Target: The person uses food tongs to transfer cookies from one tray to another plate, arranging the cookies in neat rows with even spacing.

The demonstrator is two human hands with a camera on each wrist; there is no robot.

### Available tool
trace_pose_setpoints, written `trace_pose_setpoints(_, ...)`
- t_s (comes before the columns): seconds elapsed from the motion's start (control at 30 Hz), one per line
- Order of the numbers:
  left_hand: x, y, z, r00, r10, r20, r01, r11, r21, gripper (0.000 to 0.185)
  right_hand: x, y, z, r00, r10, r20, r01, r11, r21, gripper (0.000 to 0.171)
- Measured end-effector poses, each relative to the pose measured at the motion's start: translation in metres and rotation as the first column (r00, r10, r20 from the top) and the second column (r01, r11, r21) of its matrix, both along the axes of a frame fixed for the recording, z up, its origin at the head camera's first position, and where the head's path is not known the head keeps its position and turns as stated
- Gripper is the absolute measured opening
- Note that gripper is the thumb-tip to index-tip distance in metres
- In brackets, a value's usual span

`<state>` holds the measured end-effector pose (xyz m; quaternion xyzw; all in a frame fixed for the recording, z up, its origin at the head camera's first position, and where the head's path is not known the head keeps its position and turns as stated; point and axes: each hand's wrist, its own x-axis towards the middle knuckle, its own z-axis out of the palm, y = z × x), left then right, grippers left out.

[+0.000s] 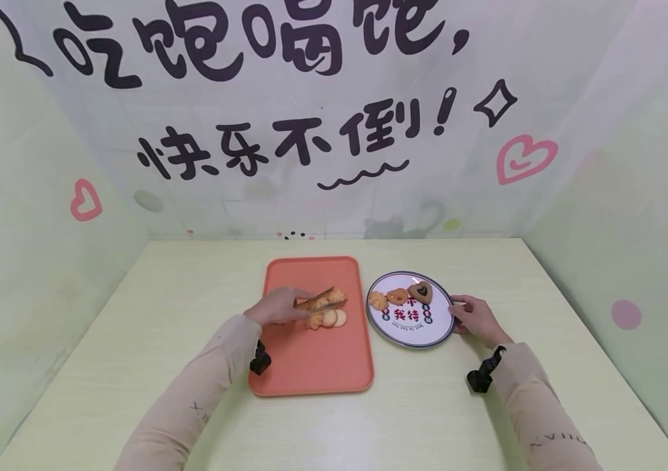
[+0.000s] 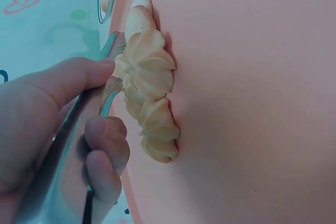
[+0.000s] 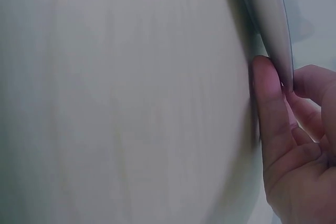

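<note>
The left hand (image 1: 275,306) grips a pair of slim metal tongs (image 1: 314,300), fingers curled round the handles, the tips reaching over a small heap of pale golden piped cookies (image 1: 328,307) that lies toward the far right part of the flat orange rectangular plastic tray (image 1: 310,366); the tray sits at the middle of the pale yellow-green wooden table (image 1: 133,340), its long side running from the near edge toward the far edge. Just right of the tray stands a round white plate with a dark rim and printed characters (image 1: 422,330), holding two golden cookies and one brown heart-shaped cookie (image 1: 421,291) along its far side. The right hand (image 1: 477,318) holds the plate's right rim with curled fingers, its forearm coming in from the near right corner; the left forearm comes in from the near left. In the left wrist view, the thumb (image 2: 63,85) and a bent finger (image 2: 107,150) pinch the tongs (image 2: 58,177), whose tips lie against the swirled cookies (image 2: 149,77) on the orange tray (image 2: 252,103). In the right wrist view, the thumb (image 3: 268,108) presses against the plate's rim (image 3: 270,19), the other fingers behind it, above the table (image 3: 115,98).
</note>
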<state>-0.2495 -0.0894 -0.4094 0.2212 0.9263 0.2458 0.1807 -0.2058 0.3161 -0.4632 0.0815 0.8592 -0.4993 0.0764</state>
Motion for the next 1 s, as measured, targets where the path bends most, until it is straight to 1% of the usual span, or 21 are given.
trace_pose_setpoints(0.2, 0.001, -0.001, -0.001, 1.000, -0.010, -0.016, 0.011, 1.000, 0.018, 0.046, -0.001, 0.000, -0.001, 1.000, 0.005, 0.001, -0.005, 1.000, -0.013, 0.043)
trace_pose_setpoints(0.33, 0.000, -0.003, -0.001, 1.000, 0.006, 0.015, -0.007, 0.998, 0.059, 0.044, -0.001, 0.000, -0.001, 1.000, 0.009, 0.001, -0.009, 1.000, -0.010, 0.044)
trace_pose_setpoints(0.43, 0.000, -0.005, 0.002, 0.999, 0.017, 0.051, -0.021, 0.996, 0.085, 0.043, -0.001, 0.000, -0.001, 1.000, 0.009, 0.003, -0.009, 1.000, -0.008, 0.044)
trace_pose_setpoints(0.57, 0.000, -0.005, 0.004, 0.996, 0.024, 0.082, -0.031, 0.996, 0.078, 0.049, 0.000, 0.000, 0.000, 1.000, 0.007, 0.005, -0.007, 1.000, -0.017, 0.044)
trace_pose_setpoints(0.63, 0.000, -0.004, 0.004, 0.996, 0.028, 0.080, -0.034, 0.997, 0.071, 0.052, 0.000, 0.001, 0.000, 1.000, 0.004, 0.005, -0.004, 1.000, -0.030, 0.044)
trace_pose_setpoints(0.8, 0.002, 0.001, 0.001, 0.997, 0.037, 0.067, -0.041, 0.997, 0.070, 0.056, 0.000, 0.001, 0.000, 1.000, 0.005, 0.006, -0.005, 1.000, -0.027, 0.044)
trace_pose_setpoints(0.97, 0.005, 0.007, 0.001, 0.991, 0.055, 0.119, -0.061, 0.997, 0.047, 0.058, 0.000, 0.001, 0.001, 1.000, 0.008, 0.009, -0.007, 1.000, -0.021, 0.044)
trace_pose_setpoints(1.0, 0.006, 0.007, 0.002, 0.992, 0.052, 0.115, -0.056, 0.998, 0.032, 0.058, 0.001, 0.001, 0.002, 1.000, 0.010, 0.006, -0.010, 1.000, -0.021, 0.044)
